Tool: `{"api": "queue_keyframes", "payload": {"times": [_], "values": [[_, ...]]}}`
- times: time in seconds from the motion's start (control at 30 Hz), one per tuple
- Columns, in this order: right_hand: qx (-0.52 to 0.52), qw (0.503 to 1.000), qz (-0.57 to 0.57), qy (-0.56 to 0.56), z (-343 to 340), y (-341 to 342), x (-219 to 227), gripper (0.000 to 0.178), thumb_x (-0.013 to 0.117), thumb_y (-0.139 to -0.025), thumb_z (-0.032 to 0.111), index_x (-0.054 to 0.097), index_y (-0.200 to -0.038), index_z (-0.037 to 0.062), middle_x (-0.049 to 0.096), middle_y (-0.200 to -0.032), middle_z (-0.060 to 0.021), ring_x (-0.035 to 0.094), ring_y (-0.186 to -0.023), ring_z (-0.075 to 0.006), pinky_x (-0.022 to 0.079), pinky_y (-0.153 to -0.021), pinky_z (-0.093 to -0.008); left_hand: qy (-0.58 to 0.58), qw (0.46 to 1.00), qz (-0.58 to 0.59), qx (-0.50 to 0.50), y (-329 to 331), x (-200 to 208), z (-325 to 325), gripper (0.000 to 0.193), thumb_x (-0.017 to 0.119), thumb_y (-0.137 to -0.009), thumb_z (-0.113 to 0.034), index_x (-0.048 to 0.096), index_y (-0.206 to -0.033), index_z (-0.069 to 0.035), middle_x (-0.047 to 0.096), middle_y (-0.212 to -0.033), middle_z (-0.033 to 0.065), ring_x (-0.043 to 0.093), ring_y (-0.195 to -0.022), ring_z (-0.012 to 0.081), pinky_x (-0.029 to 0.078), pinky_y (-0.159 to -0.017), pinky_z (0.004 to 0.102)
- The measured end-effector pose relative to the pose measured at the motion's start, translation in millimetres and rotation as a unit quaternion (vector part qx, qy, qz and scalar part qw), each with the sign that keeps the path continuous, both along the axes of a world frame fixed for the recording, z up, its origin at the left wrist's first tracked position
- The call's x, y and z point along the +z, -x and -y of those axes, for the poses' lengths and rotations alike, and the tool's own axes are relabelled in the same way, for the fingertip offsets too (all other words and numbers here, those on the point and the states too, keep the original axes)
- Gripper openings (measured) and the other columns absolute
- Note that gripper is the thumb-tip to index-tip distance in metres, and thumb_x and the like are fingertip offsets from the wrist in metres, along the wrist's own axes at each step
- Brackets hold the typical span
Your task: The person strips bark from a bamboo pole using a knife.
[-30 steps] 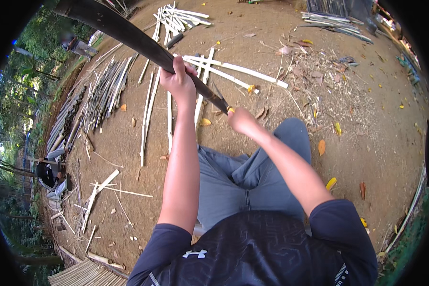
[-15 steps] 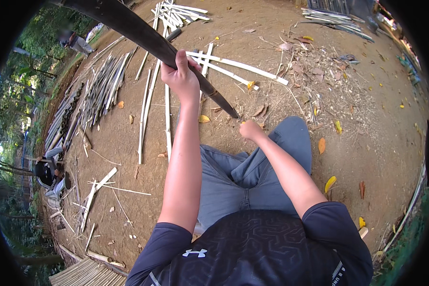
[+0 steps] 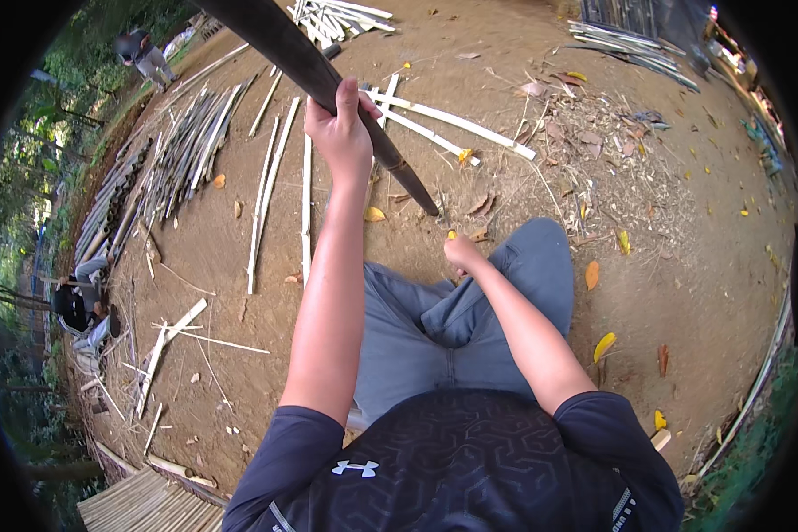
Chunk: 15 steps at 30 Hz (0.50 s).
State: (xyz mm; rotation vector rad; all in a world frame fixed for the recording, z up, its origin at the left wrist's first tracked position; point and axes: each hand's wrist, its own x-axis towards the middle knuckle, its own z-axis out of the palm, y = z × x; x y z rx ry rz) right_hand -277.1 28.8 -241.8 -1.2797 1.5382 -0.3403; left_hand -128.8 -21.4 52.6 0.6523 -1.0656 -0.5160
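Observation:
My left hand is wrapped around a long dark bamboo pole, thumb lying along it. The pole slants from the upper left down to a narrow far end close to my right hand. My right hand is closed around a small tool with a yellow handle. A thin part of that tool seems to reach up toward the pole's tip, but it is too small to tell its exact kind or whether it touches. Both hands are in front of my bent legs in grey trousers.
Pale split bamboo strips lie on the dirt ahead, with wood shavings to their right. Piles of bamboo poles are at the left. One person sits at the left edge; another stands farther back. A slatted bamboo panel lies lower left.
My right hand has drawn back slightly from the pole's tip, showing more of the yellow-handled tool. The pole remains in my left hand, tilted a little more steeply. The whole view has shifted slightly.

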Motion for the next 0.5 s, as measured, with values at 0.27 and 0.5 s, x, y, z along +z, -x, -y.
{"api": "queue_keyframes", "payload": {"times": [0.27,0.5], "values": [[0.069,0.992,-0.052,-0.097,-26,-19,25,0.029,0.048,-0.087,0.013,0.063,-0.089,-0.0106,0.067,-0.079,-0.0250,0.066,-0.055,-0.0304,0.054,-0.047,-0.0417,0.011,1.000,0.009,0.015,-23,-4,2,0.035,0.069,-0.094,-0.035,0.051,-0.089,-0.005,0.057,-0.060,0.0035,0.056,-0.052,0.0122,0.043,-0.050,0.0247],[-0.083,0.988,0.031,-0.124,-19,-23,-46,0.037,0.048,-0.088,0.013,0.043,-0.115,-0.0121,0.064,-0.074,-0.0180,0.062,-0.049,-0.0252,0.050,-0.040,-0.0381,0.023,0.999,-0.026,0.012,-29,-1,14,0.040,0.070,-0.092,-0.038,0.047,-0.094,-0.005,0.055,-0.066,0.0052,0.057,-0.056,0.0153,0.049,-0.055,0.0279]]}}
